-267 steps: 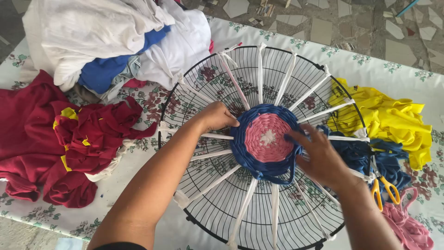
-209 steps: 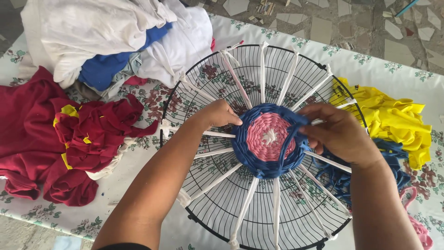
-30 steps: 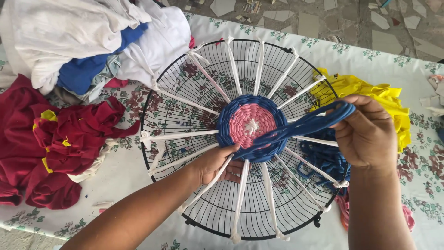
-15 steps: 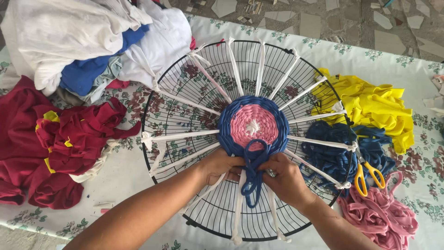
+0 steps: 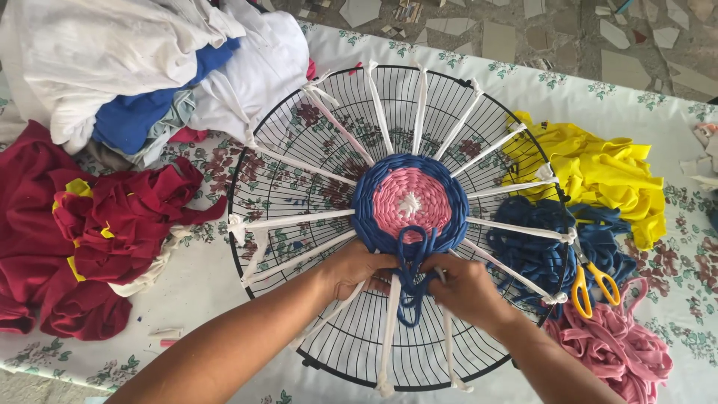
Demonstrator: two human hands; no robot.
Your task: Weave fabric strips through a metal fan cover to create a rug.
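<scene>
Weaving blue strip on wire fan-guard loom, lower edge of disc.

Left hand (image 5: pixel 357 267) and right hand (image 5: pixel 461 284) both pinch the blue fabric strip (image 5: pixel 413 275) just below the woven disc (image 5: pixel 410 203), grips closed on it, fingers curled, palms down, forearms entering from bottom. Strip hangs in a loop between white spokes (image 5: pixel 389 329) of the fan guard (image 5: pixel 254 247) on the counter (image 5: pixel 187 299). Judgement: keep tension even, pack strip snug against disc edge, alternate over/under spokes.
</scene>
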